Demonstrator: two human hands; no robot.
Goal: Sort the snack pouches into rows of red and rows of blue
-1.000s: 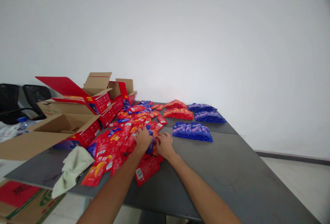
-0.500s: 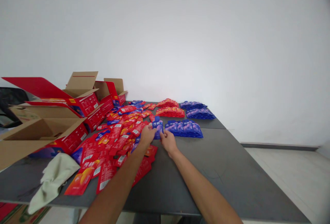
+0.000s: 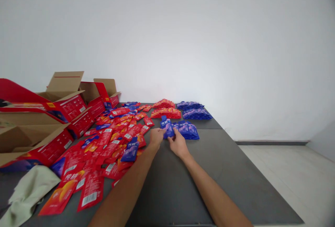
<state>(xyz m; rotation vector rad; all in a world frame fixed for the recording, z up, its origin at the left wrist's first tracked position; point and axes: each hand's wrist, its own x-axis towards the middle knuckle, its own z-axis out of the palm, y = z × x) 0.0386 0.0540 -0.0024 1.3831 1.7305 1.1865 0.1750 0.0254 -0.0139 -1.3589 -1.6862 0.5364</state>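
Both my hands hold one blue pouch (image 3: 166,127) upright just above the grey table (image 3: 209,171). My left hand (image 3: 156,136) pinches its left edge and my right hand (image 3: 178,144) grips its right side. The pouch hovers at the left end of a row of blue pouches (image 3: 187,130). To the left spreads a loose heap of red pouches (image 3: 110,140) with a few blue ones mixed in, one blue pouch (image 3: 131,150) lying near my left forearm.
Sorted red pouches (image 3: 164,110) and more blue pouches (image 3: 195,111) lie at the table's far end. Open cardboard boxes (image 3: 47,119) crowd the left side. A pale green cloth (image 3: 24,195) lies at the near left. White wall behind, tiled floor to the right.
My hands lifted a blue pouch out of the red heap and carried it right, toward the row of blue pouches. The view has shifted to the right.
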